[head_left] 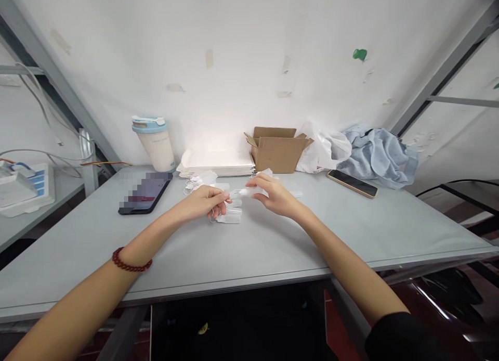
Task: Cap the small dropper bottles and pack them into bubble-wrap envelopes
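Note:
My left hand [205,201], with a red bead bracelet [131,261] on its wrist, is closed in a pinch above the table; what sits between thumb and forefinger is too small to make out. Facing it, my right hand [275,194] grips a small translucent bottle [245,192] whose narrow tip points toward the left fingers. Below the left fingers lies a clear plastic bottle [231,216], with thin white loops by its neck. Several similar ones lie around, partly hidden by my hands; beyond the left hand is a clear bottle [206,178] among white strings.
Along the wall stand a blue-lidded cup [156,147], a white stack [218,166], an open cardboard box [278,153], a white plastic bag [323,147] and a light-blue cloth [378,155]. One phone [150,193] lies left, another phone [353,184] right, on the grey table [273,257].

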Available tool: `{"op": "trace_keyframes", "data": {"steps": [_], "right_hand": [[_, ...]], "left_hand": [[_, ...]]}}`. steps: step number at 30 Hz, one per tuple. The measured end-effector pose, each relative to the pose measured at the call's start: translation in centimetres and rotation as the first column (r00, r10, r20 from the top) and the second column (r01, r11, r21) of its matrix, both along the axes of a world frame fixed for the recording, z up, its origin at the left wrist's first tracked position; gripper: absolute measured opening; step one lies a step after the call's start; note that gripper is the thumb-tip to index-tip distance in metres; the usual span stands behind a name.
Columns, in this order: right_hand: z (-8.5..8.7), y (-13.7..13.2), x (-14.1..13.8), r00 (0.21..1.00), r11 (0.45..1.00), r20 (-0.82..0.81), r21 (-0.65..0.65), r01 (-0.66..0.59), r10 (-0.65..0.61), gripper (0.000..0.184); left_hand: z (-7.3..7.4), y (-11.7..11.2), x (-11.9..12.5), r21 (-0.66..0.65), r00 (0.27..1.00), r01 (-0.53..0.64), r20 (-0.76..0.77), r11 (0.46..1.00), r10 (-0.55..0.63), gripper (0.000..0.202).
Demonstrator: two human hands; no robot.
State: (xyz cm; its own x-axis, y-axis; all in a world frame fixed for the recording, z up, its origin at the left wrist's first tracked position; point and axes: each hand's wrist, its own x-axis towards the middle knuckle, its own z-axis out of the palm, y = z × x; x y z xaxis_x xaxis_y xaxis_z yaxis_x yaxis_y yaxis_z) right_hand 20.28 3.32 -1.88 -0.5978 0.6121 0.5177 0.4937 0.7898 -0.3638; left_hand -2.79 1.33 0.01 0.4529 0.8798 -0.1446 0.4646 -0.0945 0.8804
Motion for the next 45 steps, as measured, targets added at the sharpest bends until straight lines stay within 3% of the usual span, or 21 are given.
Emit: {"op": "trace_keyframes", "data": {"steps": [8, 13, 21, 28, 45], "right_hand": [[-0.21, -0.11, -0.21, 1.000, 0.999, 0.002, 0.055, 0.000, 0.000, 0.021], [-0.24, -0.13, -0.23, 1.000, 0.997, -0.005, 0.081, 0.009, -0.009, 0.021], [-0.33, -0.31, -0.39, 0.999, 0.992, -0.029, 0.121, 0.020, -0.016, 0.024], [-0.11, -0.72, -0.73, 0.999, 0.991, -0.036, 0.130, -0.010, 0.015, 0.022], [-0.23, -0.69, -0.83, 0.997, 0.987, -0.057, 0.156, -0.034, 0.044, 0.020]], "left_hand": [[0.37, -0.33, -0.08, -0.067, 0.996, 0.040, 0.081, 0.997, -0.034, 0.036], [0.37, -0.34, -0.17, -0.088, 0.996, 0.077, 0.048, 0.993, -0.073, 0.033], [0.09, -0.08, 0.00, -0.054, 0.983, -0.090, 0.154, 0.995, 0.097, 0.031], [-0.46, 0.07, -0.34, -0.090, 0.979, -0.010, 0.202, 0.996, 0.028, 0.031], [-0.48, 0.12, -0.40, -0.124, 0.966, -0.006, 0.257, 0.992, 0.038, 0.026]]}}
